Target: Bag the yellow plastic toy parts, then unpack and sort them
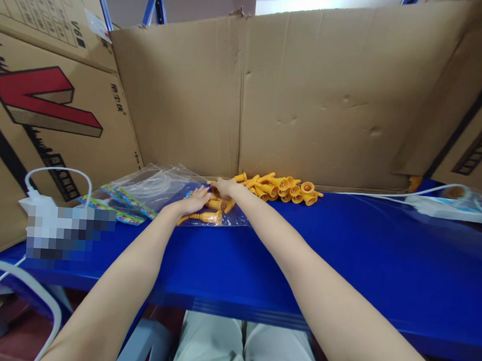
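My left hand (197, 199) lies on a clear plastic bag (175, 181) with its fingers stretched out, beside several orange plastic trumpet-shaped pieces (211, 217) at the bag. My right hand (225, 187) is just to the right and a little farther back. Its fingers are bent and look closed around an orange trumpet-shaped piece (240, 177), whose middle is hidden by the hand. Farther right, against the cardboard, lies a pile of the same orange pieces (287, 189), wide cupped ends mostly facing me.
More flat bags with colourful printed strips (128, 209) lie to the left. A white plug with a cable (43, 206), partly blurred out, stands near the left box (76, 132). Cardboard (311, 97) walls the back of the blue table (343, 252). A white power strip (447, 208) is at right.
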